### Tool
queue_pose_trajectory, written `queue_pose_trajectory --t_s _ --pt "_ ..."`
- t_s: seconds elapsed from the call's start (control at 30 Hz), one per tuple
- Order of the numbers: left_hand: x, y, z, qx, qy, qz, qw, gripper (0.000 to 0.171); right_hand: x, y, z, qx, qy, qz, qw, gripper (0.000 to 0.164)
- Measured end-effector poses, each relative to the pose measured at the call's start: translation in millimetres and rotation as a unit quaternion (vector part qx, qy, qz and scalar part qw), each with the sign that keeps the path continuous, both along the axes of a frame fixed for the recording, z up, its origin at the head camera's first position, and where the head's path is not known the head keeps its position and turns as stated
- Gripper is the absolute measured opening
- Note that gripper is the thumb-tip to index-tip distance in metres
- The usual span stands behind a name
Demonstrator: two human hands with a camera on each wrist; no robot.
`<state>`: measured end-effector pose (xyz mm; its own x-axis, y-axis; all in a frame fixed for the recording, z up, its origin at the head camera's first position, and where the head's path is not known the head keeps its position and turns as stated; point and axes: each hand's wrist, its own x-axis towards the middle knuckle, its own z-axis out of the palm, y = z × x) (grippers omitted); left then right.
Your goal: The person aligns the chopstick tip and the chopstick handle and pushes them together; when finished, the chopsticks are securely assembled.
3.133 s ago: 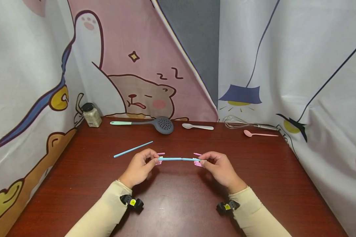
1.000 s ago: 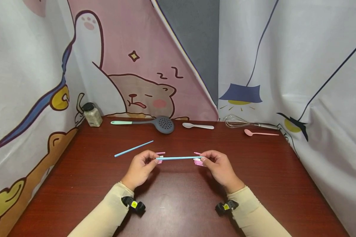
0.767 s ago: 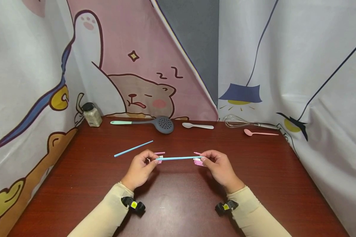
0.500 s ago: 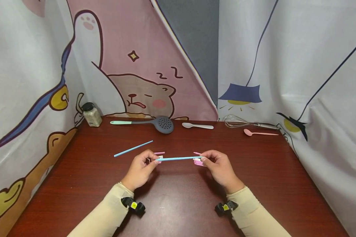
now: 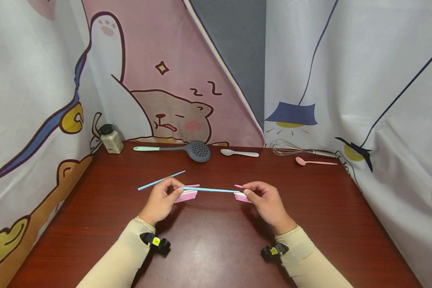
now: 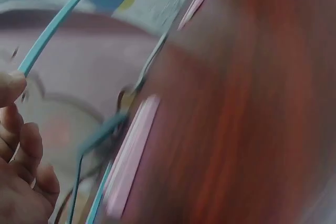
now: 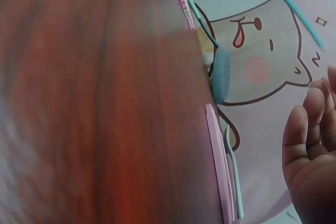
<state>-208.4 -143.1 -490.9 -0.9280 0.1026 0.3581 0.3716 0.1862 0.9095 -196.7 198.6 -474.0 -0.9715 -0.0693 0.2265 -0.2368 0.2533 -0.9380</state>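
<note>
Brown tabletop lies under the left hand, which pinches one end of a raised blue stick; the right hand, loosely bent and seemingly empty, hovers beside its other end. Positioning seems in hand; next calls for steady levelling.

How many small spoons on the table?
2: a white spoon, right of the gray perforated turner; and a pink spoon, on the near side of the whisk.
</note>
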Motion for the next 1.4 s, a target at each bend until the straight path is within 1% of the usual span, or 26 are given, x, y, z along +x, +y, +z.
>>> queue_pose_trajectory --t_s 0.03,0.13,0.2,0.27,0.37,0.5,0.6,0.67,0.77,0.9,1.0,1.1,1.2,1.27,1.4 --pt "-3.6 -7.2 -0.9 0.001 -0.002 0.017 0.9999 0.006 -0.5 0.9 0.1 0.0 -0.003 -0.005 1.0 0.014" --pt "-14.4 -30.8 -3.4 -0.002 -0.012 0.09 0.9959 0.005 -2.4 4.2 -1.3 0.004 -0.014 -0.017 1.0 0.015" --pt "-20.6 -46.5 -5.7 -0.008 -0.019 0.143 0.9895 0.005 -3.6 5.9 -2.7 0.005 -0.02 -0.021 1.0 0.014" --pt "-25.1 -60.5 -7.3 -0.015 -0.029 0.191 0.9811 0.006 -4.6 7.0 -3.9 0.005 -0.023 -0.024 0.999 0.014" --pt "-29.7 -77.5 -9.6 -0.024 -0.045 0.238 0.9699 0.007 -5.2 7.3 -4.3 -0.003 -0.019 -0.024 1.0 0.013" --pt "-33.0 -92.0 -12.3 -0.053 -0.073 0.277 0.9567 0.008 -4.4 6.4 -3.3 -0.015 -0.012 -0.02 1.0 0.014" --pt "-33.7 -98.1 -12.5 -0.074 -0.092 0.291 0.9493 0.01 -3.4 6.1 -2.1 -0.016 -0.009 -0.021 1.0 0.013" --pt "-33.8 -100.7 -12.1 -0.083 -0.105 0.295 0.9462 0.011 -2.8 6.3 -1.6 -0.015 -0.008 -0.022 1.0 0.013" --pt "-33.5 -102.9 -11.4 -0.105 -0.118 0.291 0.9436 0.011 -3.4 7.8 -0.9 -0.012 -0.007 -0.024 1.0 0.014" --pt "-32.2 -104.9 -11.3 -0.154 -0.137 0.283 0.9367 0.012 -6.9 12.5 -1.4 0.005 -0.006 -0.027 1.0 0.016" --pt "-30.6 -105.8 -11.2 -0.2 -0.144 0.278 0.9285 0.014 -9.8 18.3 -2.1 0.029 -0.017 -0.031 0.999 0.018" --pt "-29.2 -106.6 -10.6 -0.245 -0.149 0.273 0.9181 0.015 -12.0 24.7 -1.2 0.053 -0.038 -0.033 0.997 0.021" --pt "-27.7 -107.2 -8.9 -0.275 -0.156 0.267 0.9103 0.017 -14.6 30.9 -1.1 0.078 -0.053 -0.031 0.995 0.021" --pt "-26.8 -107.3 -7.7 -0.284 -0.161 0.263 0.908 0.018 -16.8 35.3 -1.9 0.1 -0.059 -0.032 0.993 0.019" --pt "-25.4 -106.4 -5.0 -0.286 -0.172 0.254 0.9075 0.021 -20.8 42.8 -3.6 0.161 -0.066 -0.026 0.984 0.012"
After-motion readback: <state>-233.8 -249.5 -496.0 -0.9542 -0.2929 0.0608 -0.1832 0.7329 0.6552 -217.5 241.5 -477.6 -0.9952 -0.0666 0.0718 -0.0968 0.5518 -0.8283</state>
